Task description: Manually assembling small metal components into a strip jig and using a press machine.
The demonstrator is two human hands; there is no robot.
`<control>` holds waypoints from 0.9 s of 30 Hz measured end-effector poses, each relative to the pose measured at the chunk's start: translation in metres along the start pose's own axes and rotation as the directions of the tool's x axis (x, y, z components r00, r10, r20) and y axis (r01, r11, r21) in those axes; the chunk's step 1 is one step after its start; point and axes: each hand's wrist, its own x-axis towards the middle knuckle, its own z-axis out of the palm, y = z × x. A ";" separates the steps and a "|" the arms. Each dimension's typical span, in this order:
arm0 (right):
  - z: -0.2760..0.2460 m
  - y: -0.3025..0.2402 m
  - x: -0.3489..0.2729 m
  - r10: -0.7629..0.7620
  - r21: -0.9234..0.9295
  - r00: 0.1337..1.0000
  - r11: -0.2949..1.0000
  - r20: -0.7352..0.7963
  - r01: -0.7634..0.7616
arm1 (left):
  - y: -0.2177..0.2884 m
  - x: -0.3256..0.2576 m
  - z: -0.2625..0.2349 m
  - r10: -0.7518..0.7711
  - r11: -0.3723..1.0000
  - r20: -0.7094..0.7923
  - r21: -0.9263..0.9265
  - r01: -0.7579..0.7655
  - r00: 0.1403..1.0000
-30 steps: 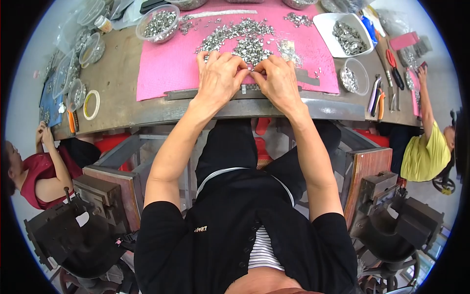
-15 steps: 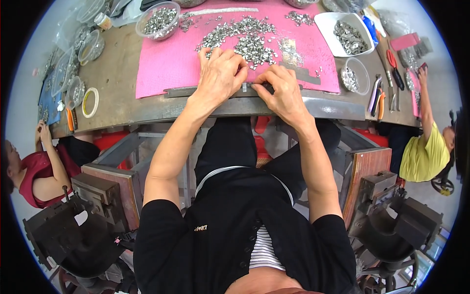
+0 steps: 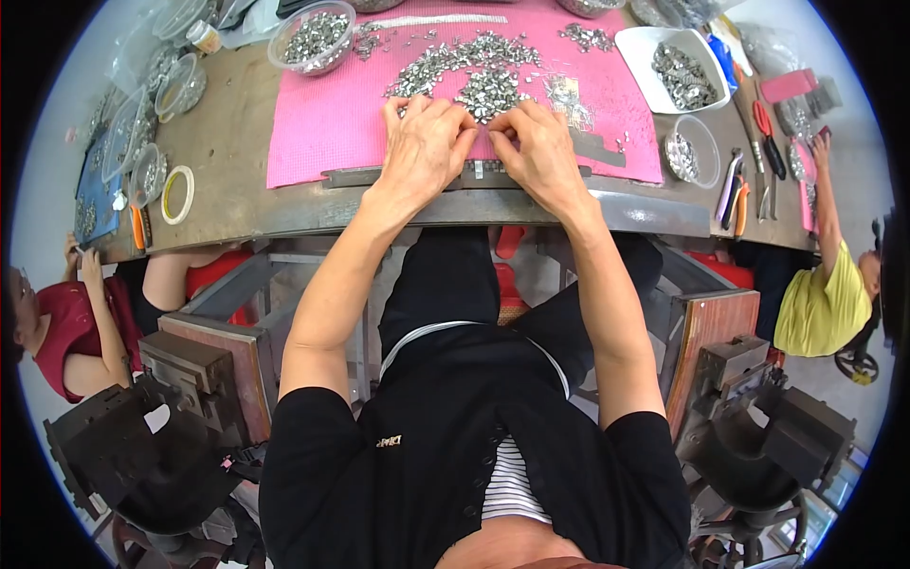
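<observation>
Hands together upper centre of frame: left hand (image 3: 422,142) & right hand (image 3: 540,152) w/ fingertips pinching small metal parts (image 3: 483,90) over metal strip (image 3: 398,175); pink mat (image 3: 332,123) beneath.

Left hand (image 3: 424,144) and right hand (image 3: 536,152) side by side, fingers (image 3: 445,114) bent down onto the small metal parts (image 3: 479,85) heaped on pink mat (image 3: 332,123). Clear bowl of parts (image 3: 313,40) far-left on counter (image 3: 227,204); white tray (image 3: 675,71), pliers (image 3: 732,185) right.
</observation>
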 end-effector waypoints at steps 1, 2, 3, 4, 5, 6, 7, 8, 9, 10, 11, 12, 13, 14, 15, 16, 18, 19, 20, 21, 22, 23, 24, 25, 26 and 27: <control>-0.004 -0.002 -0.003 -0.001 0.065 1.000 0.998 0.005 0.001 | 0.000 0.000 0.000 -0.002 1.000 0.000 -0.001 0.002 1.000; -0.008 -0.005 -0.006 0.000 0.065 1.000 0.998 0.006 0.000 | -0.001 0.000 -0.001 0.000 1.000 0.005 -0.012 0.000 1.000; -0.012 -0.008 -0.009 -0.006 0.109 1.000 0.994 0.022 0.004 | -0.001 0.000 -0.001 0.001 1.000 0.011 -0.024 -0.001 1.000; -0.015 -0.012 -0.014 -0.013 0.153 0.999 0.988 0.038 0.007 | -0.002 -0.001 -0.001 0.000 1.000 0.012 -0.025 0.000 1.000; -0.016 -0.016 -0.018 -0.005 0.153 0.998 0.988 0.056 -0.004 | -0.002 -0.001 -0.001 -0.009 0.999 0.021 -0.032 0.010 1.000; -0.016 -0.017 -0.021 -0.005 0.152 0.998 0.988 0.056 -0.004 | -0.003 -0.001 -0.001 -0.019 0.999 0.030 -0.039 0.020 0.999; -0.016 -0.018 -0.024 -0.030 0.142 0.999 0.990 0.034 0.025 | -0.003 -0.001 -0.001 -0.019 0.999 0.029 -0.039 0.020 0.999; -0.017 -0.018 -0.025 -0.055 0.132 0.998 0.990 0.013 0.053 | -0.002 -0.001 -0.001 -0.011 0.999 0.024 -0.045 0.012 1.000; -0.018 -0.017 -0.025 -0.055 0.132 0.998 0.990 0.014 0.053 | -0.002 -0.002 -0.001 -0.003 0.999 0.018 -0.050 0.004 1.000; -0.019 -0.014 -0.024 -0.040 0.164 0.999 0.986 0.027 0.035 | -0.001 -0.003 -0.003 -0.004 0.999 0.018 -0.049 0.005 1.000; -0.020 -0.012 -0.023 -0.023 0.193 0.999 0.981 0.039 0.015 | 0.002 -0.004 -0.004 0.005 0.998 0.018 -0.059 -0.004 1.000; -0.019 -0.010 -0.020 -0.023 0.194 0.999 0.981 0.039 0.015 | 0.005 -0.005 -0.006 0.014 0.998 0.019 -0.068 -0.013 1.000; -0.017 -0.007 -0.017 0.012 0.186 1.000 0.982 0.025 -0.017 | 0.008 -0.007 -0.009 0.014 0.998 0.019 -0.068 -0.013 1.000; -0.015 -0.003 -0.014 0.049 0.177 0.999 0.983 0.011 -0.050 | 0.011 -0.010 -0.010 0.028 0.995 0.017 -0.093 -0.026 0.999; -0.012 0.001 -0.010 0.037 0.126 0.999 0.991 -0.025 -0.033 | 0.014 -0.012 -0.011 0.042 0.992 0.015 -0.119 -0.040 0.999; -0.012 0.003 -0.008 0.040 0.124 0.999 0.992 -0.026 -0.036 | 0.017 -0.014 -0.011 0.044 0.992 0.017 -0.121 -0.042 0.999; -0.009 0.002 -0.002 0.000 -0.016 1.000 1.000 -0.024 0.000 | 0.021 -0.019 -0.013 0.023 0.989 0.027 -0.146 -0.019 0.999; -0.007 0.003 0.000 0.000 -0.014 1.000 1.000 -0.024 0.000 | 0.022 -0.020 -0.013 0.022 0.989 0.028 -0.144 -0.018 0.999; -0.004 0.005 0.002 -0.016 -0.029 0.999 0.999 -0.032 0.015 | 0.023 -0.021 -0.012 0.026 0.988 0.015 -0.150 -0.023 1.000; -0.002 0.007 0.002 -0.032 -0.045 0.999 0.999 -0.040 0.030 | 0.024 -0.022 -0.011 0.030 0.987 0.002 -0.156 -0.029 1.000; -0.001 0.008 0.002 -0.032 -0.046 0.999 0.999 -0.040 0.030 | 0.023 -0.022 -0.010 0.030 0.987 0.002 -0.156 -0.030 1.000; 0.000 0.008 0.002 -0.060 -0.069 0.997 0.996 -0.045 0.056 | 0.021 -0.023 -0.009 0.025 0.984 0.008 -0.174 -0.023 1.000; 0.000 0.008 0.002 -0.088 -0.093 0.995 0.992 -0.050 0.083 | 0.021 -0.024 -0.009 0.019 0.981 0.014 -0.192 -0.016 1.000; -0.001 0.008 0.001 -0.086 -0.093 0.995 0.992 -0.051 0.081 | 0.021 -0.025 -0.008 0.020 0.981 0.014 -0.193 -0.017 1.000; -0.003 0.009 -0.001 -0.073 -0.078 0.996 0.995 -0.055 0.069 | 0.022 -0.026 -0.007 0.018 0.979 0.007 -0.205 -0.016 1.000; -0.005 0.010 -0.004 -0.060 -0.063 0.996 0.996 -0.059 0.056 | 0.023 -0.026 -0.007 0.015 0.976 0.000 -0.218 -0.015 1.000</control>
